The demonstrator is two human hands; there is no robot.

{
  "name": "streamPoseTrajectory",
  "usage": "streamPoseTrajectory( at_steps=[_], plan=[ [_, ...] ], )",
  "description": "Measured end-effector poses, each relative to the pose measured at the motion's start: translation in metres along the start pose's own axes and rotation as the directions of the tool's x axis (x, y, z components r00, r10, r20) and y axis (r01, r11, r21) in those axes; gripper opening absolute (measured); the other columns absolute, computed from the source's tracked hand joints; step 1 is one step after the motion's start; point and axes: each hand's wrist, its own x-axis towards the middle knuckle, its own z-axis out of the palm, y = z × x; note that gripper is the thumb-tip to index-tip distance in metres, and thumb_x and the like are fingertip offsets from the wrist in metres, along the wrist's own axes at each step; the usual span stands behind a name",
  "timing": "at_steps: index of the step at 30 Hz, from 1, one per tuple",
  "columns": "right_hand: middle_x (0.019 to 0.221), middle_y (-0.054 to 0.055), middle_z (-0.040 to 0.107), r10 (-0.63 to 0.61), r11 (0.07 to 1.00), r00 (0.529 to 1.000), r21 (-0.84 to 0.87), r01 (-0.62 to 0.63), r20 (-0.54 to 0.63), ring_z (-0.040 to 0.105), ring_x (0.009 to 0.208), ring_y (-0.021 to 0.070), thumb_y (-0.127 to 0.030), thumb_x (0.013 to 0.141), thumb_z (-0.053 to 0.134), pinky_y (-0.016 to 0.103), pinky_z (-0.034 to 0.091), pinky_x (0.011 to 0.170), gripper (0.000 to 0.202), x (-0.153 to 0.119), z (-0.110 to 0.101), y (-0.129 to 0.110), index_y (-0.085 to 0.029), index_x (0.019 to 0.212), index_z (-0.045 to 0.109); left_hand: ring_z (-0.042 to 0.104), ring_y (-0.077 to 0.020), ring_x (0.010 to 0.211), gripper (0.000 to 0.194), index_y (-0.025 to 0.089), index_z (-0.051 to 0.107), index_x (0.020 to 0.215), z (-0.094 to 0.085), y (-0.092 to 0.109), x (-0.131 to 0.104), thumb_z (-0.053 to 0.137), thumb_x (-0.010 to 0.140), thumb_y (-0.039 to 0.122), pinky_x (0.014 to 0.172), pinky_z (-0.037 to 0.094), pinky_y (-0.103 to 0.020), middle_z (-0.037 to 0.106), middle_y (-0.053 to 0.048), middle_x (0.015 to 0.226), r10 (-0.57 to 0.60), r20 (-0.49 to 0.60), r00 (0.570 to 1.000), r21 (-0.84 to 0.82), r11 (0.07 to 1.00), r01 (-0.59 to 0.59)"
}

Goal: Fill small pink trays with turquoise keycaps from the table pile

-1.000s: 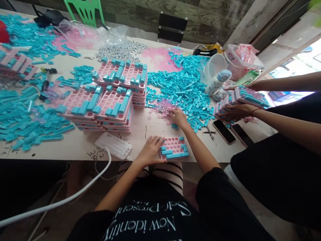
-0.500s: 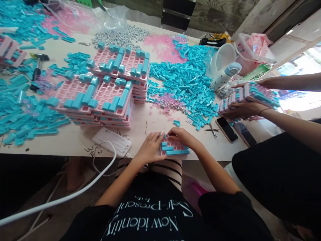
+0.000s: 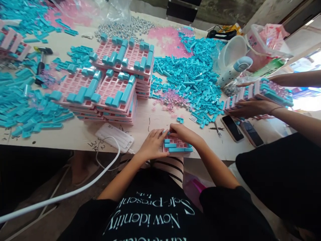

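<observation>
A pink tray with blue pieces [image 3: 177, 146] lies at the table's front edge, between my hands. My left hand [image 3: 152, 144] grips its left side, thumb along the near edge and fingers at the far left corner. My right hand [image 3: 184, 133] bends over the tray's far side, fingertips pinched near that same corner; what they hold, if anything, is hidden. To the left stand stacks of similar pink trays with blue pieces [image 3: 77, 87]. Beyond my hands lie a small heap of clear pink bits [image 3: 172, 100] and a large pile of blue pieces [image 3: 193, 77].
A white power bank [image 3: 115, 137] with a cable lies left of my hands. On the right are two phones [image 3: 232, 128], a bottle [image 3: 237, 68] and another person's hands [image 3: 253, 107] holding a row of pink trays. A hammer [image 3: 41, 63] rests at the left.
The whole view has shifted slightly, with the table's things appearing further right. My right fingertips have moved a little closer to my left fingertips at the tray's far left corner.
</observation>
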Motion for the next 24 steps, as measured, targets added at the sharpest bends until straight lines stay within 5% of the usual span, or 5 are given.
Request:
streamPoseTrajectory(
  at_steps=[8, 13, 24],
  plan=[
    [0.063, 0.0, 0.055, 0.035, 0.997, 0.998, -0.07, -0.031, 0.056, 0.047, 0.058, 0.0113, -0.008, 0.072, 0.061, 0.021, 0.031, 0.054, 0.014, 0.007, -0.007, -0.01, -0.017, 0.067, 0.052, 0.03, -0.0309, 0.128, 0.096, 0.014, 0.025, 0.142, 0.0, 0.0, 0.0, 0.063, 0.066, 0.057, 0.111, 0.021, -0.046, 0.036, -0.016, 0.139, 0.002, 0.007, 1.0, 0.029, 1.0, -0.002],
    [0.07, 0.001, 0.061, -0.015, 0.999, 0.997, 0.033, 0.012, 0.071, 0.053, 0.062, 0.012, -0.013, 0.072, 0.064, 0.021, 0.037, 0.057, 0.015, 0.001, -0.007, 0.002, -0.015, 0.087, 0.06, 0.03, -0.0307, 0.128, 0.096, 0.015, 0.024, 0.143, 0.002, -0.001, 0.0, 0.062, 0.066, 0.059, 0.111, 0.021, -0.046, 0.036, -0.015, 0.139, 0.003, 0.001, 1.0, 0.039, 0.999, -0.003],
    [0.076, 0.004, 0.067, -0.194, 0.98, 0.974, 0.033, 0.198, -0.114, 0.06, 0.068, 0.0148, -0.025, 0.081, 0.06, 0.026, 0.045, 0.065, 0.014, -0.007, 0.002, 0.026, -0.018, 0.09, 0.069, 0.031, -0.0317, 0.129, 0.096, 0.017, 0.024, 0.143, 0.002, -0.003, 0.0, 0.066, 0.065, 0.055, 0.11, 0.02, -0.048, 0.037, -0.015, 0.138, 0.012, -0.007, 1.0, -0.021, 1.0, -0.012]
  ],
)
